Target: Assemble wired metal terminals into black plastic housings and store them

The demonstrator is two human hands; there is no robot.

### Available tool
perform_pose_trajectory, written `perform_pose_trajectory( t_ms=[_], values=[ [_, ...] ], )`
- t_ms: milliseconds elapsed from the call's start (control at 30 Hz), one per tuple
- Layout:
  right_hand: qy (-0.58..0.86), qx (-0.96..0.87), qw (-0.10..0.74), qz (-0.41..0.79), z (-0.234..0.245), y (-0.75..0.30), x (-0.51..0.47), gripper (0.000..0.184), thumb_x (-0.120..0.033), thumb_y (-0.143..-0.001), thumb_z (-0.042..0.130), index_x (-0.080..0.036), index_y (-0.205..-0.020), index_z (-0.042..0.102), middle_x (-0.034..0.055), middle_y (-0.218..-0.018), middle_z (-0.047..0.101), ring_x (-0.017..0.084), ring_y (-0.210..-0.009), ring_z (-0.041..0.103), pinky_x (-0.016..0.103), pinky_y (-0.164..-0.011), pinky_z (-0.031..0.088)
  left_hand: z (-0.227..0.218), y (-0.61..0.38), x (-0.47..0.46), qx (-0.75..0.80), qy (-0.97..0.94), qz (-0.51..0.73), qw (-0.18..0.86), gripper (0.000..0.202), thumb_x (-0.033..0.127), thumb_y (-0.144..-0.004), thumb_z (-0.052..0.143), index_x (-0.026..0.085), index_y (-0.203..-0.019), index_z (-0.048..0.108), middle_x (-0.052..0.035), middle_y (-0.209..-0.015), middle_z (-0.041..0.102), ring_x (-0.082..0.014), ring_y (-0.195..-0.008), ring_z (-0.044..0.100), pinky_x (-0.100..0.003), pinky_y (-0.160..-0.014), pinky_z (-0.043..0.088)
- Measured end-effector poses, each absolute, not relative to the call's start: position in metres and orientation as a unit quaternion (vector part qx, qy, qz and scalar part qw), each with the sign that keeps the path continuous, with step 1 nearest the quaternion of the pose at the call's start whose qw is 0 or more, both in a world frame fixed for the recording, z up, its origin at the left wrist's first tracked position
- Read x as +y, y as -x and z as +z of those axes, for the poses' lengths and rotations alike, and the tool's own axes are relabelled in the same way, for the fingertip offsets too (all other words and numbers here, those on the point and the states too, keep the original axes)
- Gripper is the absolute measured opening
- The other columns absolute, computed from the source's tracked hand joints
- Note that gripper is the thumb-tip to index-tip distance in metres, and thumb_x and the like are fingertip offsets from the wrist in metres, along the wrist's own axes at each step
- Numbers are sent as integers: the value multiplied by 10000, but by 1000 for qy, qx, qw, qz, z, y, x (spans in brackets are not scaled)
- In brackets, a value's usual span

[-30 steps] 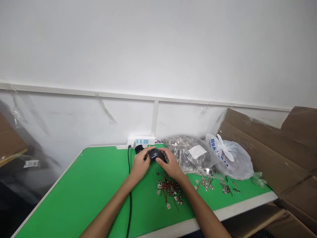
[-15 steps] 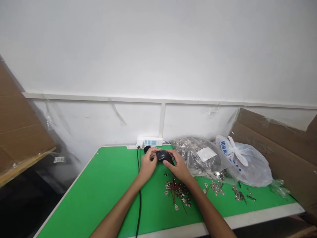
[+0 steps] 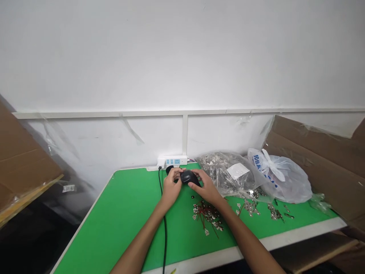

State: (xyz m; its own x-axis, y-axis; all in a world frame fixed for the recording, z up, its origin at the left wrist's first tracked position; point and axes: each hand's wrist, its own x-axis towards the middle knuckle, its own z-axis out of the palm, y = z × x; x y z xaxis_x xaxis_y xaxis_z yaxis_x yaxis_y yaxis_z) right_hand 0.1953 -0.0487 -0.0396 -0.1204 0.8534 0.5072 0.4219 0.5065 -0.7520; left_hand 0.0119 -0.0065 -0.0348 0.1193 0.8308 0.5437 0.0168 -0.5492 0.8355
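Between my hands, above the back middle of the green tabletop, is a glossy black rounded device [image 3: 186, 176], shaped somewhat like a computer mouse. My right hand [image 3: 207, 187] is closed around its right side, thumb in front and fingers behind. At its left end, my left hand [image 3: 172, 186] has its fingertips pinched together against it; any small part between them is too small to make out. Another black rounded piece [image 3: 169, 169] shows just behind my left fingers, partly hidden. Below my right hand lies a pile of small metal parts with red wires [image 3: 209, 215].
A white power strip [image 3: 173, 160] stands against the wall, with a black cable [image 3: 165, 236] running to the front edge. At right are a clear bag of metal parts [image 3: 216, 167], a tied white bag [image 3: 291, 182], loose metal pieces [image 3: 251, 207] and cardboard [image 3: 310, 152].
The camera view has tilted and shifted slightly. Both hands stay on the black device, with only small finger shifts; the device looks turned slightly.
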Motion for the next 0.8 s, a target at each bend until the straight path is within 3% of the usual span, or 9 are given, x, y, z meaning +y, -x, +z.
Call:
perform_pose_trajectory(
  t_ms=[400, 633, 800],
  values=[
    [432, -705, 502, 252, -49, -191, -48, 504, -509, -951, 663, -216, -1354, 592, 119, -1317, 669, 271, -1166, 648, 442, -1028, 527, -32, 5, -6, 336, -736, 516, 280, 194, 236, -887, 557, 224, -1051, 661, -87, -1197, 778, -214, -998, 765, -395, -911, 615],
    [407, -707, 504, 282, -48, -191, -53, 589, -547, -978, 616, -225, -1461, 514, 131, -1416, 632, 281, -1283, 620, 469, -1119, 483, -24, 18, -9, 331, -779, 508, 158, 183, 292, -953, 549, 221, -1031, 699, -78, -1084, 805, -211, -968, 775, -344, -915, 607],
    [400, -665, 571, 267, -46, -201, -48, 621, -633, -989, 533, -219, -1451, 506, 153, -1423, 628, 293, -1329, 603, 491, -1121, 485, -6, 22, -25, 399, -784, 467, 89, 207, 321, -990, 528, 231, -1091, 684, -57, -1024, 808, -219, -900, 783, -327, -835, 601]
  ],
)
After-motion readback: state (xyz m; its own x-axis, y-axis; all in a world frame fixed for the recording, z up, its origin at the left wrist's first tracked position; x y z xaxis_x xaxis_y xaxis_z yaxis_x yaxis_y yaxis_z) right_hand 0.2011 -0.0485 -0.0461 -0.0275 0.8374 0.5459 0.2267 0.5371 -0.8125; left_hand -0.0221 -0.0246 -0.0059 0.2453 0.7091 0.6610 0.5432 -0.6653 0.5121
